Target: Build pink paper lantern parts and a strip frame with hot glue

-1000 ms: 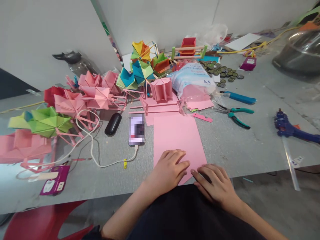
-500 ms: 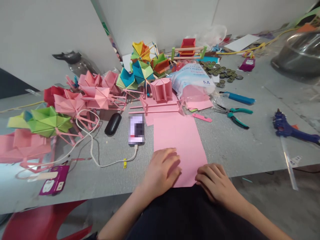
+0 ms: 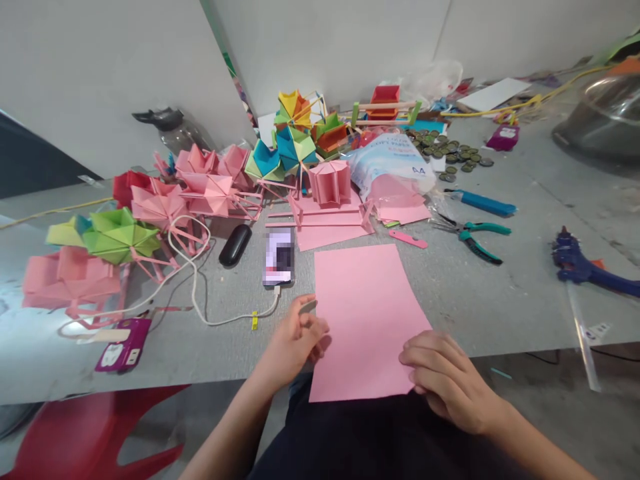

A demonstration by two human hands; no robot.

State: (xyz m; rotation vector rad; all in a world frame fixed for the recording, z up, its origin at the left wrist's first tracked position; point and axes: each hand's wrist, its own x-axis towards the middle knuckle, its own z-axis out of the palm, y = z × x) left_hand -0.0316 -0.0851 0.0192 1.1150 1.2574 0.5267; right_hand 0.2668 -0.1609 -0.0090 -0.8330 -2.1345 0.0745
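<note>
Now pink sheet [image 3: 367,313] lies flat between both hands' fingers [image 3: 313,327].

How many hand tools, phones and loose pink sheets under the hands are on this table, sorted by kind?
Pliers: 1
Glue gun: 1
Blue-handled tool: 1
Phone: 1
Pink sheet at the table edge, left hand at its left edge, right hand on its right corner: 1
Total: 5
</note>
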